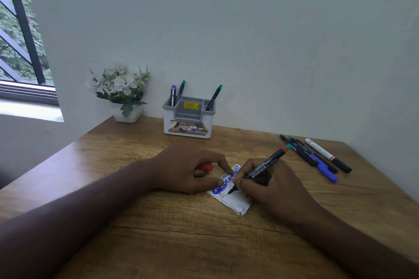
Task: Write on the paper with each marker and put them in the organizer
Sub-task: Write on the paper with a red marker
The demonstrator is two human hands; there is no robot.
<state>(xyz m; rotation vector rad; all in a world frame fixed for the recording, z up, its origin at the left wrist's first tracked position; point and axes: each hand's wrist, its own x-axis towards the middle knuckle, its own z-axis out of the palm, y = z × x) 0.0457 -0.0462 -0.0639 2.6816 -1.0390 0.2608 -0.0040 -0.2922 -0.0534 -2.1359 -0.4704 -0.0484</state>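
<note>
A small white paper (235, 201) with blue and green scribbles lies on the wooden desk. My right hand (272, 186) grips a black marker (263, 166) with a red end, its tip touching the paper. My left hand (192, 167) presses fingertips on the paper's left edge and holds a red cap (205, 167) under its curled fingers. The white and grey organizer (188, 118) stands at the back of the desk with three markers (179, 94) upright in it. Several loose markers (317, 156) lie on the desk to the right.
A white pot of white flowers (122, 93) stands left of the organizer near the wall. A window is at the far left. The wooden desk (181, 233) meets walls behind and on the right.
</note>
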